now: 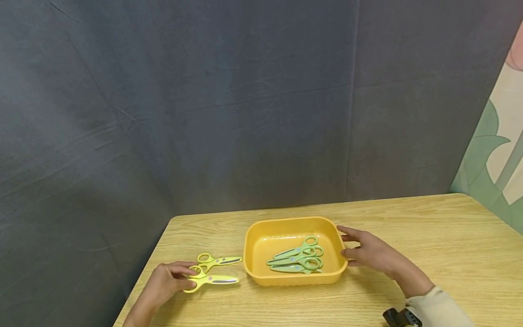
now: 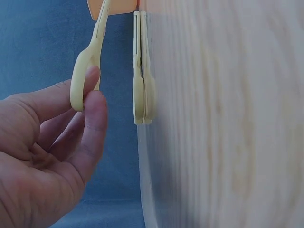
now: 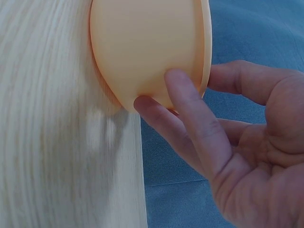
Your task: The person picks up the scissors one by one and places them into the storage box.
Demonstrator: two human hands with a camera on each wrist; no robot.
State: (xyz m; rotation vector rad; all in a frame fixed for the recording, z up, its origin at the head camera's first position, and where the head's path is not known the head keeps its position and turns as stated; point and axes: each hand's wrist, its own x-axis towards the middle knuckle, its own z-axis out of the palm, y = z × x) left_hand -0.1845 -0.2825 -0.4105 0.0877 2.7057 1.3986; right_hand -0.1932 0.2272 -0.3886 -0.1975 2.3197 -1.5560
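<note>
My left hand [image 1: 165, 280] pinches the handle loops of a pair of yellow scissors [image 1: 220, 279], which point right toward the basket; in the left wrist view they hang above the table. Just behind lies a second pair of yellow scissors [image 1: 229, 260], closed and flat on the wood. A yellow-orange plastic basket [image 1: 257, 229] stands at the middle of the table with several green scissors [image 1: 288, 260] piled inside, blades to the left. At its right end my right hand [image 1: 373, 254] grips the rim, two fingers [image 3: 178, 83] against the outer wall and the thumb at the edge.
The light wooden table [image 1: 429, 236] extends to the right, and its left edge runs close beside my left hand. A dark grey-blue cloth [image 1: 261, 113] hangs behind it. At the far right is a painted wall [image 1: 498, 150].
</note>
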